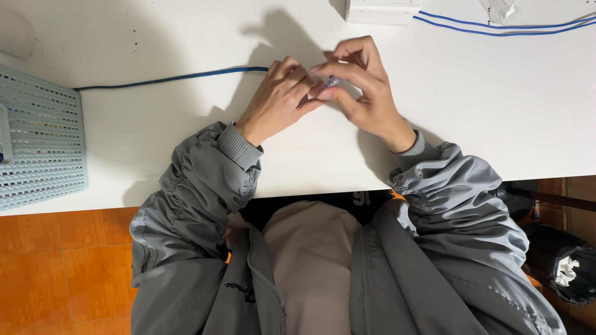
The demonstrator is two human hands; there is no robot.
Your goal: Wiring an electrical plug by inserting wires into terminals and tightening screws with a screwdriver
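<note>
My left hand (279, 99) and my right hand (366, 93) meet over a white table (496, 111), fingertips pinched together. Between them sits a small clear plug-like piece (333, 80), mostly hidden by the fingers. A blue cable (174, 78) runs from the left across the table and disappears under my left hand. Both arms wear grey jacket sleeves.
A pale blue perforated basket (40, 142) stands at the table's left edge. A white box (382, 11) and two blue cables (496, 28) lie at the back, with a clear plastic bag (500, 9). An orange tiled floor (56, 267) and a black bin (562, 263) are below.
</note>
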